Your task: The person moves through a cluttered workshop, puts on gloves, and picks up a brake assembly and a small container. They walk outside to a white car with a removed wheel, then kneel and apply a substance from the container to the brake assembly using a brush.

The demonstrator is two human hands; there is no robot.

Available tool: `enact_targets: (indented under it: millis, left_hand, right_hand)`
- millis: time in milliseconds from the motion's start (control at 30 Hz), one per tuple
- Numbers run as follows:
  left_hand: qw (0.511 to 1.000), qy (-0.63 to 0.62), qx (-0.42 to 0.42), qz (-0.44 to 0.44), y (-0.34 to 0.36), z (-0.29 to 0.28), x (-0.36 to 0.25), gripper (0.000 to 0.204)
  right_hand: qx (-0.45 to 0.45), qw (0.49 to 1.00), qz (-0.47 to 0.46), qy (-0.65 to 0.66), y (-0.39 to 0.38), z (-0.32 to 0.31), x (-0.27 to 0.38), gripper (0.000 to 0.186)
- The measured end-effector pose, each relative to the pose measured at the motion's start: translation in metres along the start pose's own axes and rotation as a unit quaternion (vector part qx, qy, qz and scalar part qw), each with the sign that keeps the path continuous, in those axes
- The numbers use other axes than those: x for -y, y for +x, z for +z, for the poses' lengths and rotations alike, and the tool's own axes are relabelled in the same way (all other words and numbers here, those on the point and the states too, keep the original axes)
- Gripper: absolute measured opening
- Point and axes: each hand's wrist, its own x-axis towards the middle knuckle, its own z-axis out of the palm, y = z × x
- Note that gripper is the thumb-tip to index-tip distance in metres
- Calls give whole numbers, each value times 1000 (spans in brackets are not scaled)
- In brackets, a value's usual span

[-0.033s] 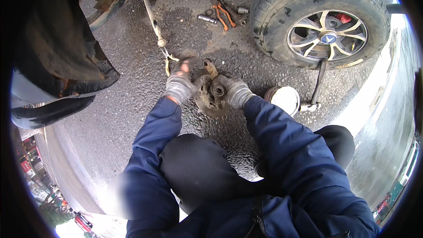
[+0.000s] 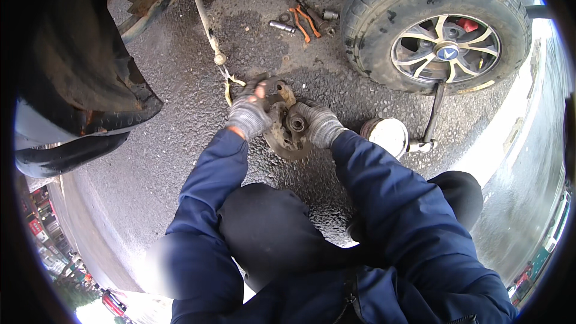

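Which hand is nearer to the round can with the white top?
Right. The right hand is on the metal part, to the left of the round can; the left hand is farther left, at the metal part's other side.

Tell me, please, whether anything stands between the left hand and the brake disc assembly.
Nothing visible does: the left hand is at the left side of the brake disc assembly, and the yellow-handled pliers lie to the hand's left.
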Motion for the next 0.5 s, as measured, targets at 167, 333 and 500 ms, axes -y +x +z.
enact_targets:
  millis: [167,333,500]
  left_hand:
    - [978,139,124,98,40,4,-17,69]
    - [944,187,262,68,50,-9,-28,60]
    - [950,212,221,56,29,-21,-29,59]
  right_hand:
    - [-31,937,-143,-317,-5,-8,12,51]
    - [88,988,-82,-96,6,-41,34,50]
    - [46,912,-69,-401,47,-84,71,48]
